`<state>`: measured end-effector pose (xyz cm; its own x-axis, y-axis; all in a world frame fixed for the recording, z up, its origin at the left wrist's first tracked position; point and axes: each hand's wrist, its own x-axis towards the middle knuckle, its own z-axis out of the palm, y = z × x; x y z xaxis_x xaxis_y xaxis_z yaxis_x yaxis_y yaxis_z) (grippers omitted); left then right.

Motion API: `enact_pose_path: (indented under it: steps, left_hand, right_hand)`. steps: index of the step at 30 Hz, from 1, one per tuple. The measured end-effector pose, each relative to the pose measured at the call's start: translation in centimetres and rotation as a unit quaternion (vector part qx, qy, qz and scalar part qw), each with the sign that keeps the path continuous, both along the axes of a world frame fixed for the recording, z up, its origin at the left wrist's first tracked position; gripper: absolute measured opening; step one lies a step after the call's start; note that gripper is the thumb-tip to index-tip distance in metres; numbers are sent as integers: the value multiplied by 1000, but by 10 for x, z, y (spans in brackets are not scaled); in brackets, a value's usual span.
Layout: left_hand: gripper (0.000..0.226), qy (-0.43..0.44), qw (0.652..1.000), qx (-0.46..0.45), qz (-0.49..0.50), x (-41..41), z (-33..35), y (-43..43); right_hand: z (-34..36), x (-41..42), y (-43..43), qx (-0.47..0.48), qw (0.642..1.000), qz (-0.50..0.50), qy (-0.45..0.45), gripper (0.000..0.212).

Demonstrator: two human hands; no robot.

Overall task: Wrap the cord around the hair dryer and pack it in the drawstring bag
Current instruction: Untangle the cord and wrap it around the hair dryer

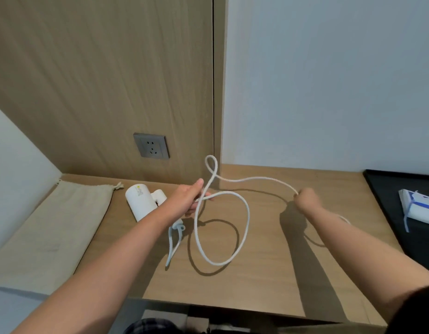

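Note:
A white hair dryer (139, 200) lies on the wooden desk (268, 273) near the back wall, partly hidden behind my left forearm. Its white cord (246, 213) loops in the air over the desk. My left hand (193, 197) grips the cord just right of the dryer, where a small loop sticks up. My right hand (307, 198) is closed on the cord farther along, pulling it out to the right. The cord's tail runs under my right forearm. A beige drawstring bag (49, 232) lies flat at the desk's left side, apart from the dryer.
A wall socket (151, 145) sits in the wood panel behind the dryer. A black tray (386, 189) holding a white and blue packet (419, 206) stands at the right edge. The desk's front edge is close to my body.

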<state>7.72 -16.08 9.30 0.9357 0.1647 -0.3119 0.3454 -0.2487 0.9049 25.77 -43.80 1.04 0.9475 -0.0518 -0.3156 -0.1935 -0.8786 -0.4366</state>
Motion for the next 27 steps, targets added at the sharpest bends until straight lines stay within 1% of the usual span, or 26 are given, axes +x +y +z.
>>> enact_pose_path:
  steps: [2,4,6,8,10,11,13,14,15,17,18,19,21,22,23,24,26,27]
  left_hand:
    - [50,15,995,92,-42,-1,2,-4]
    - [36,29,979,183,-83,-2,1,-6]
    - [24,42,968,233,-86,-1,-1,-6]
    - [22,38,966,251,-56,0,-2,-7]
    - [21,25,966,256,-32,1,0,-9]
    - [20,20,966,257,-27,2,2,-11]
    - [19,12,965,259,-32,4,5,-16]
    - [19,7,966,257,-37,5,5,-18]
    - [19,2,967,253,-40,5,7,-20]
    - [17,-13,970,241,-38,7,10,-23]
    - [17,-23,971,237,-32,7,12,-23]
    - [17,-32,971,237,-25,6,14,-22]
    - [16,-49,971,235,-6,4,16,-20]
    - [16,-58,972,228,7,3,17,-18]
    - [15,-68,974,217,24,1,17,-16]
    - [16,-80,976,199,47,0,18,-14]
    - [19,-107,979,135,110,-3,17,-8]
    - [21,-119,978,92,147,-4,16,-4]
  right_hand:
    - [13,15,-7,113,985,-111,-62,27]
    - [27,24,-11,173,966,-162,-101,33]
    - [34,31,-12,193,961,-164,-108,43]
    - [41,31,-6,165,972,-127,-113,56]
    - [50,20,8,139,979,-49,-144,64]
    - [57,10,19,150,975,10,-166,67]
    - [75,-18,45,197,948,166,-189,73]
    - [84,-33,58,199,926,259,-187,76]
    - [92,-47,71,173,902,352,-182,78]
    - [102,-64,92,71,840,508,-176,73]
    - [105,-70,101,14,814,557,-162,66]
    - [107,-73,107,-30,805,578,-133,58]
    - [110,-74,109,-56,821,565,-53,42]
    - [111,-72,107,-45,833,552,-19,35]
    - [111,-70,104,-33,840,542,-3,28]
    - [109,-67,100,-30,844,535,-4,21]
    - [102,-59,91,-55,853,518,-10,10]
    - [96,-55,86,-79,860,503,-8,13]
